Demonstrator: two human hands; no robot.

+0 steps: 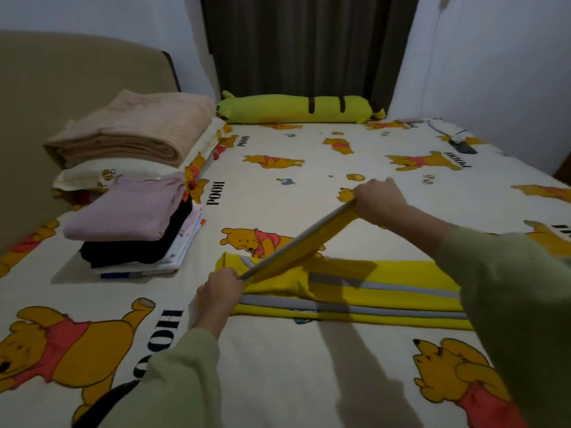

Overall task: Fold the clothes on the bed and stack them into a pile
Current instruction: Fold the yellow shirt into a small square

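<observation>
Yellow garment [370, 291] with grey stripes is lying flat on the bed sheet [278, 366] in front of me, long side running left-right, already partly folded into layers. One end of it is being lifted off the rest: my left hand [221, 291] is pinching the near corner low by the sheet, my right hand [381, 200] is gripping the far corner higher up, so that edge is stretching taut on a diagonal between them. Pile [139, 230] is sitting well apart to the left: lilac folded piece on top, black one under it, white patterned pieces at the bottom, edges roughly aligned.
</observation>
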